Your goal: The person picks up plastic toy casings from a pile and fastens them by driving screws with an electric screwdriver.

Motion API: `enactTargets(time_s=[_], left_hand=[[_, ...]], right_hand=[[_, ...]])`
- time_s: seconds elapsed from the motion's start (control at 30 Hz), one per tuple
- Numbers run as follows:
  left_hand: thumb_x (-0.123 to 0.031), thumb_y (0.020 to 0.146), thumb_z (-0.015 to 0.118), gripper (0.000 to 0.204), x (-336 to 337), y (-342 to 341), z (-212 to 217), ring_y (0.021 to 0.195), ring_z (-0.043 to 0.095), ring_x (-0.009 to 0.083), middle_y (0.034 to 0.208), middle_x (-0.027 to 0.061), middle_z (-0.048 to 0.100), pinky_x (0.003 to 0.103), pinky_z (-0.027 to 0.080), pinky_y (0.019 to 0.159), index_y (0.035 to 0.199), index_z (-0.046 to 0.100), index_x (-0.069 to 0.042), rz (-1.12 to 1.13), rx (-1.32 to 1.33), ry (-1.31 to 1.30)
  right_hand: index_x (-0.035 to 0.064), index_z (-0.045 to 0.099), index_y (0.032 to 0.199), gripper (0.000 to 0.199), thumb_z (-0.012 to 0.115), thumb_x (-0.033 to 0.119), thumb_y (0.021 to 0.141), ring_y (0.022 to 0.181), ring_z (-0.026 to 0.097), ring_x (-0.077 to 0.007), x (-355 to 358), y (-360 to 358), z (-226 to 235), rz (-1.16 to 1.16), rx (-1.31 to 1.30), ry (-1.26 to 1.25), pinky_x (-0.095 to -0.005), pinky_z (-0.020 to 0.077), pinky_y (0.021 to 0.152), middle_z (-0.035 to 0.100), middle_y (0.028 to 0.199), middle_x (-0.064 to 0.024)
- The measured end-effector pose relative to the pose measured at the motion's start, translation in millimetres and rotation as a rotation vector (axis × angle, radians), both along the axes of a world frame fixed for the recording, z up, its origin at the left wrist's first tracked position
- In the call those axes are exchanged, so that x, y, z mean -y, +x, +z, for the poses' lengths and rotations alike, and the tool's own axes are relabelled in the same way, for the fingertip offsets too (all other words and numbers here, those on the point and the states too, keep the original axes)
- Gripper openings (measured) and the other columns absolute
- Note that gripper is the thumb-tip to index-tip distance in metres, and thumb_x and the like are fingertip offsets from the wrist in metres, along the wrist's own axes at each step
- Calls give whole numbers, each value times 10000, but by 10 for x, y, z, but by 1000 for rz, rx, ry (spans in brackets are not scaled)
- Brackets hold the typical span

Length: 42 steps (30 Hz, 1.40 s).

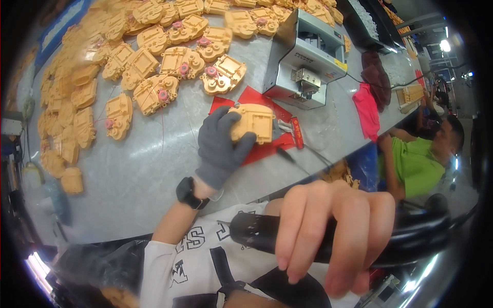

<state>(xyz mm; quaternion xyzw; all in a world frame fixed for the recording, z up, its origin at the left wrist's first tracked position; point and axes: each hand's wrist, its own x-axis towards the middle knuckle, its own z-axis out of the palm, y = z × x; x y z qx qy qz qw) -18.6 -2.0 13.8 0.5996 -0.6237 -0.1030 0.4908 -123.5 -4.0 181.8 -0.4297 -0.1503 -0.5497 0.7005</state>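
Note:
My left hand [221, 146], in a grey glove, is closed around a yellow plastic housing [257, 123] over a red mat [280, 110] on the grey table. Its thumb and fingers press on the left side of the part. Nearer to me, my bare right hand [334, 231] wraps round a black electric screwdriver [257, 231]. The tool lies sideways with its thin bit pointing left, apart from the housing. A small red-handled tool [297, 132] rests on the mat, right of the housing.
Many yellow housings [169, 61], some with pink round pieces, cover the far and left table [138, 179]. A grey metal machine [308, 61] stands behind the mat. Pink cloth [365, 113] lies right of it. A person in green [413, 161] sits at the right.

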Motion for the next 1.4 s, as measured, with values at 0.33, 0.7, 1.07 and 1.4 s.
enactTargets(time_s=[0.33, 0.7, 1.07, 1.4], left_hand=[[-323, 629, 701, 476, -73, 68, 159, 780, 511, 283, 859, 112, 518, 403, 417, 664, 1015, 519, -113, 31, 213, 189], [-260, 651, 702, 452, -106, 322, 142, 799, 528, 298, 865, 139, 537, 379, 438, 676, 1031, 530, -85, -122, -46, 230], [-271, 619, 716, 537, -80, 110, 274, 1012, 477, 385, 1136, 217, 469, 449, 392, 848, 1081, 512, -88, -62, 233, -38], [-390, 670, 665, 569, 118, 96, 242, 922, 495, 364, 1091, 204, 475, 432, 417, 787, 1125, 494, -95, -150, 385, -46]], right_hand=[[-10, 541, 799, 222, 599, 204, 810, 675, 593, -249, 50, 100, 177, 512, 49, 74, -289, 471, 552, 602, 854, -180], [-1, 521, 722, 233, 607, 205, 785, 577, 555, -228, -311, 124, 399, 581, 1, 140, -281, 435, 478, 583, 748, -157], [8, 500, 644, 257, 616, 206, 761, 479, 517, -207, -701, 935, 307, 517, -4, 237, -273, 398, 405, 565, 641, -133], [17, 480, 969, 331, 668, 130, 722, 920, 552, -323, -327, 783, 159, 265, 260, -343, -420, 435, 820, 580, 980, -166]])
